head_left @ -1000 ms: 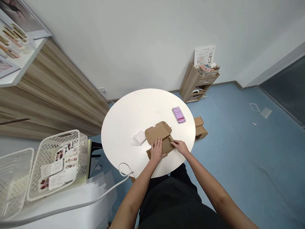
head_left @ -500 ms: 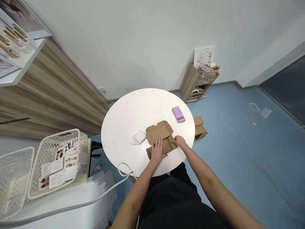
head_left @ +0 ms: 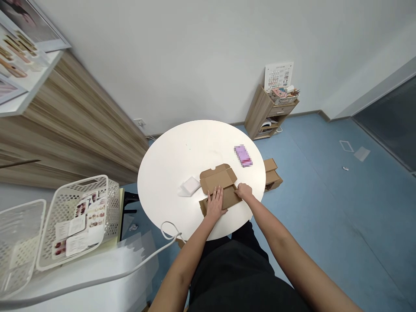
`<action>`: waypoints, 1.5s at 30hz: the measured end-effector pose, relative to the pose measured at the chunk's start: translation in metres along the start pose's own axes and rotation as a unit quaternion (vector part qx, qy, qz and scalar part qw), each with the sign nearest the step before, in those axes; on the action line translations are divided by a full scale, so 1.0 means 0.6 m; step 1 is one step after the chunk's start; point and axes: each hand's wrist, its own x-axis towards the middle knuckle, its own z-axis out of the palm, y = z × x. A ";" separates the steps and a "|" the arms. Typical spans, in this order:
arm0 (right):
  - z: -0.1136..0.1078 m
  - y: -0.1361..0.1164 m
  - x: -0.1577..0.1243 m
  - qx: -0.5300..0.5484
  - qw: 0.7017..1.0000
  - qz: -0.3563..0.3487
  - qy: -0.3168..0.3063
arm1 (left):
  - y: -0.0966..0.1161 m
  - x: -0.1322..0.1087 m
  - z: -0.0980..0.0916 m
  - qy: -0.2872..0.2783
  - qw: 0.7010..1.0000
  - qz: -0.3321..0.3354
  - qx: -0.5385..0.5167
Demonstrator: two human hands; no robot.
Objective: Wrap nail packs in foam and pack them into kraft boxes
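1 box [head_left: 229, 197] nudged R vs earlier; L hand [head_left: 215, 205] splayed atop, R hand [head_left: 244, 191] gripping edge.

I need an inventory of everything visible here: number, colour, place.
Broad smooth table: one, white, centre
Open cardboard box: one, brown, on table
Thin square packet: one, white, left of box
Pixelated rectangular item: one, purple, table's right
Perforated plastic basket: one, white, lower left
Printed cards: several, whitish, in basket
Translucent plastic bin: one, whitish, left edge
Looped cable: one, white, lower left
Wooden cabinet: one, brown, upper right
Other cardboard: count unclear, brown, right of table
Framed pictures: two, white-framed, upper left
Left hand: one, bare, flat on box
Right hand: one, bare, at box's right end
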 end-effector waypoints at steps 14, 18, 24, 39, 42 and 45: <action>0.022 0.005 -0.041 -0.020 0.942 -0.292 0.163 | -0.066 0.064 -0.025 -0.052 0.987 0.155 0.008; 0.039 -0.004 -0.038 -0.029 0.948 -0.305 0.080 | -0.065 0.061 -0.041 -0.048 0.985 0.164 -0.016; 0.040 -0.008 -0.038 -0.010 0.964 -0.262 0.046 | -0.083 -0.015 -0.068 0.069 0.986 -0.048 -0.147; 0.037 -0.006 -0.037 -0.001 0.966 -0.257 0.020 | -0.036 -0.002 -0.073 -0.126 0.955 -0.240 -0.119; 0.037 -0.006 -0.036 0.002 0.965 -0.260 0.019 | -0.041 0.003 -0.073 -0.141 0.962 -0.202 -0.115; 0.037 -0.006 -0.033 0.008 0.966 -0.259 0.016 | -0.056 0.000 -0.078 -0.141 0.966 -0.185 -0.110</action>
